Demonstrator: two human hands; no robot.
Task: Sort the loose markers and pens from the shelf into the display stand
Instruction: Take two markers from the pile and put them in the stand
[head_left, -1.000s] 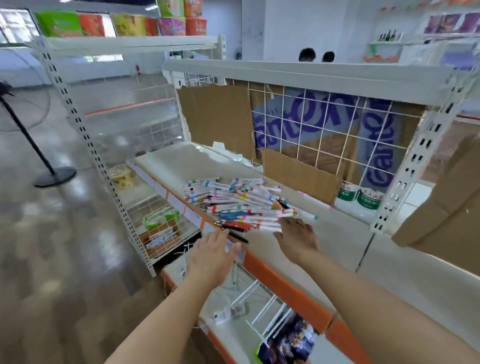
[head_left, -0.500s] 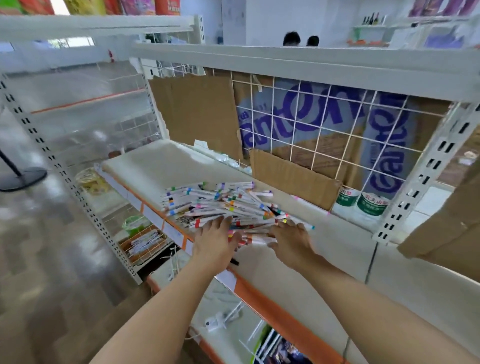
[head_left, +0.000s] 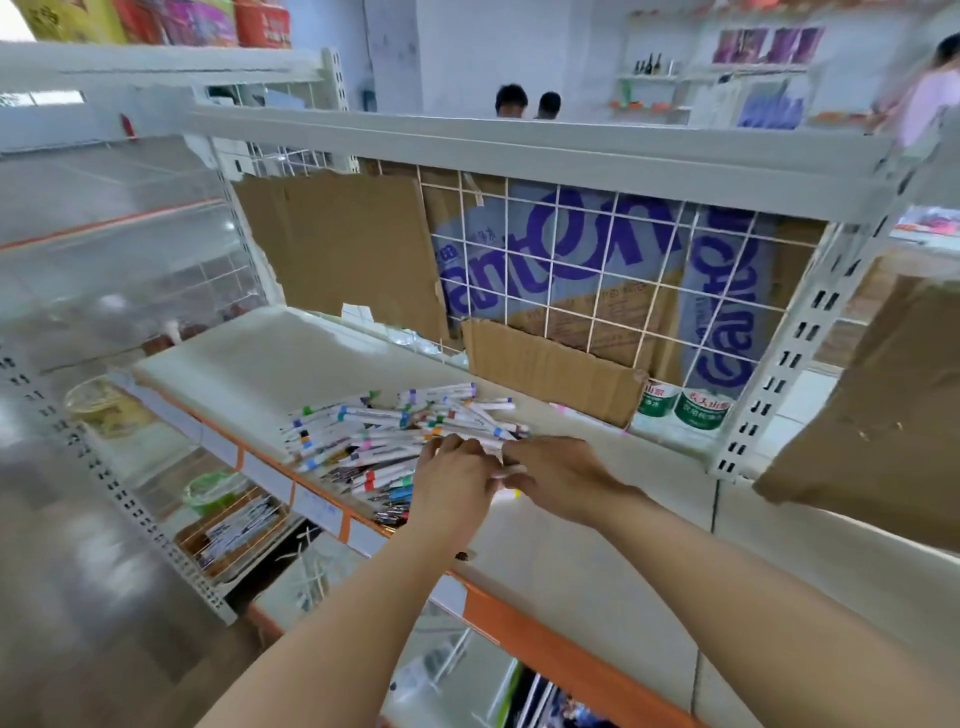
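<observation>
A pile of loose white markers and pens with coloured bands lies on the white shelf, close to its orange front edge. Both my hands are at the pile's right end and meet there. My left hand curls its fingers down over several markers. My right hand touches it from the right, and its fingertips pinch a white marker between the two hands. The markers under my hands are hidden.
Cardboard sheets lean against the wire grid back, with two green-labelled cans at the right. An upper shelf hangs overhead. On the lower shelf sits a wire basket of pens. People stand behind the shelving.
My hands slid from lying spread on the near side of the pile to its right end, came together, and curled their fingers onto markers. The view moved closer to the shelf.
</observation>
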